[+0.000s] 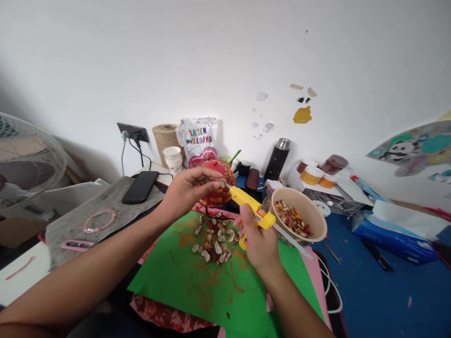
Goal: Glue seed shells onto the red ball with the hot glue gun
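Note:
My right hand [259,244] is wrapped round a yellow hot glue gun [244,201], with a clear glue stick [292,240] jutting from its back end. Its nozzle points up and left at my left hand [190,188]. There, thumb and fingertips pinch a small peanut shell [221,183], right at the nozzle tip. Behind my left fingers stands a red balloon [213,165], partly covered with orange-brown pieces and partly hidden. Below both hands, loose peanut shells [221,236] lie scattered on a green sheet [176,277] stained with brown-orange smears.
A beige bowl [320,220] of painted shells stands to the right. Behind are a black flask [277,159], paint jars [312,175], paper cups [173,158] and a twine spool [162,141]. A phone [140,187] lies left; a white cable [338,300] loops at right.

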`<state>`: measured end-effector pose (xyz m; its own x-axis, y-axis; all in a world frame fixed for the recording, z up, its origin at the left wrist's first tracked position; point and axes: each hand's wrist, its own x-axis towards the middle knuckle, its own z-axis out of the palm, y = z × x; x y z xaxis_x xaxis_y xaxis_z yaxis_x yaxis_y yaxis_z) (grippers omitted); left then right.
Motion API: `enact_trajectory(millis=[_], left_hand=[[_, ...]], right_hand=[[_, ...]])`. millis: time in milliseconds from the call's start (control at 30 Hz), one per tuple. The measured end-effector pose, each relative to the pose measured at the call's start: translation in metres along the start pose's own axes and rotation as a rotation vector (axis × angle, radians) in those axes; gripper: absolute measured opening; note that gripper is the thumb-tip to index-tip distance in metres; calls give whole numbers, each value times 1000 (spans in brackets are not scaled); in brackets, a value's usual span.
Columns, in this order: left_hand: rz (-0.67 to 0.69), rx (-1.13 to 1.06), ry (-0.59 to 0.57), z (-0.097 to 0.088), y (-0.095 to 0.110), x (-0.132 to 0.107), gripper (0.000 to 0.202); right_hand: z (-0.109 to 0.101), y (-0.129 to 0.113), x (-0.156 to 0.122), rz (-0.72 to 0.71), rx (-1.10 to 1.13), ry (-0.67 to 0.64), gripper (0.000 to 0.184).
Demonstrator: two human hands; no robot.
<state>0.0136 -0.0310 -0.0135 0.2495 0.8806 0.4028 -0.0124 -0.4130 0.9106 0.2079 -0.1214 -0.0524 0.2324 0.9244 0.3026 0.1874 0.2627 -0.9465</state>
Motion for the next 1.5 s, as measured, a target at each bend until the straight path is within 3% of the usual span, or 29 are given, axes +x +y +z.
enact_trajectory(millis=[1500], left_hand=[[11,-23,47,1,4,-2,28]], right_hand=[[-1,3,0,-51,-52,-11,71]])
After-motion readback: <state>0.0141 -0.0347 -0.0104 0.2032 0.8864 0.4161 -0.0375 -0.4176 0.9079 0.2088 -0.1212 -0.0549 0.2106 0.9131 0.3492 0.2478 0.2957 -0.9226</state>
